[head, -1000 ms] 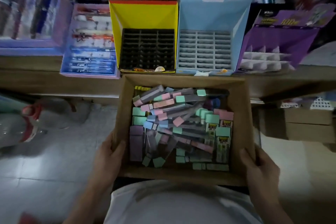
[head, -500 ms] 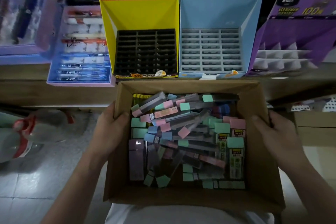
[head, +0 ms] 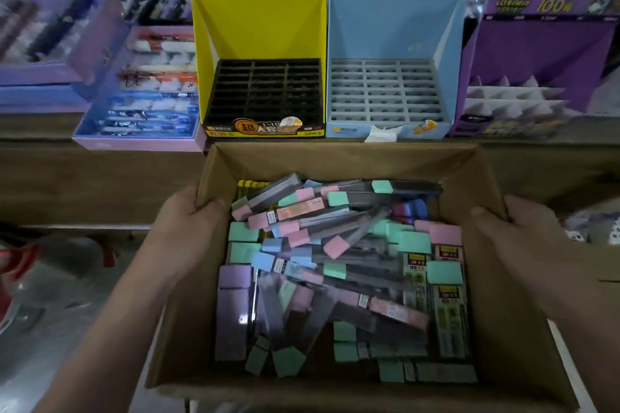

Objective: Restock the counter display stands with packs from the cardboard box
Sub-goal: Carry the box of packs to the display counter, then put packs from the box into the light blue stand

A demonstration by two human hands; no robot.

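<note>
The left hand (head: 191,228) clasps the left wall of the cardboard box (head: 342,152), thumb hooked over the rim; the right hand (head: 516,238) grips the right wall likewise. Between them the packs (head: 335,265) lie jumbled, most long axes slanting crosswise. Just past the box's far wall are the yellow stand (head: 261,27), ahead of the left hand, and the blue stand (head: 389,27), nearer the right; both sets of slots look unfilled.

Wood counter (head: 37,127) w/ yellow stand (head: 260,27), blue stand (head: 385,27), purple stand (head: 536,57), pen tray (head: 134,144).
</note>
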